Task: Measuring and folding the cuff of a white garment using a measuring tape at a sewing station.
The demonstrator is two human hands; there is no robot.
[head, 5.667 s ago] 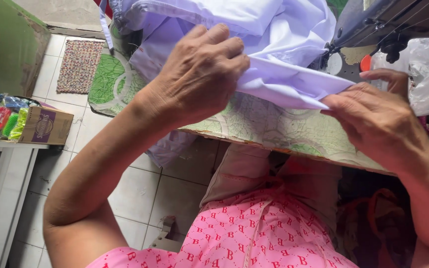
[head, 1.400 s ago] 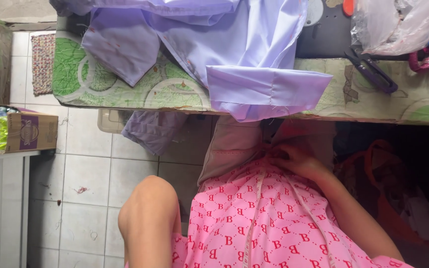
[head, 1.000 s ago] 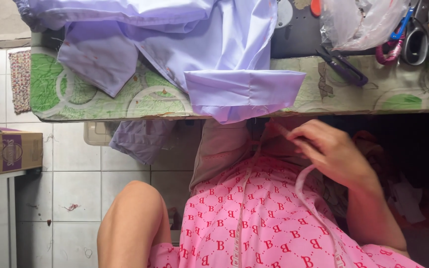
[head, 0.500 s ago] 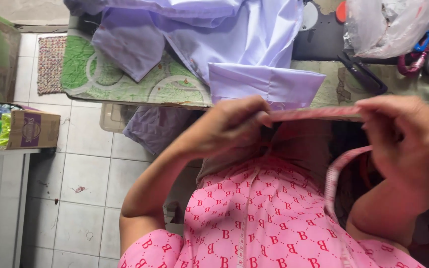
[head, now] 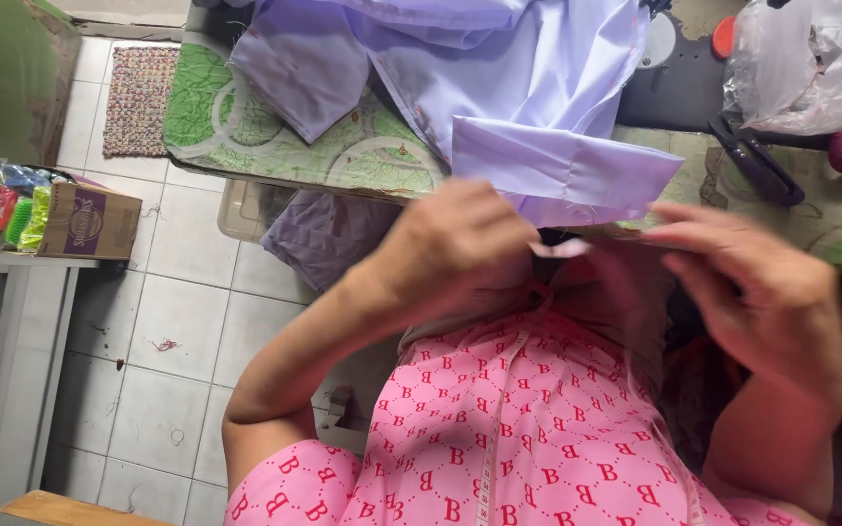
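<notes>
Below the table edge (head: 343, 185), pink tape measure (head: 559, 249) between both hands' fingers (head: 499, 219).

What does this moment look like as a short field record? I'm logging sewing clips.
left hand: raised below the table edge, pinching one end of the pink tape
right hand: level with the left, at the tape's other end; blurred
tape: stretched between both hands just under the cuff; another length hangs over the pink lap
cuff: folded lilac shirt part, overhanging the table edge
table: green patterned cover
scissors: dark, on the table, right of the cuff
box: purple and tan, on a side shelf at left
</notes>
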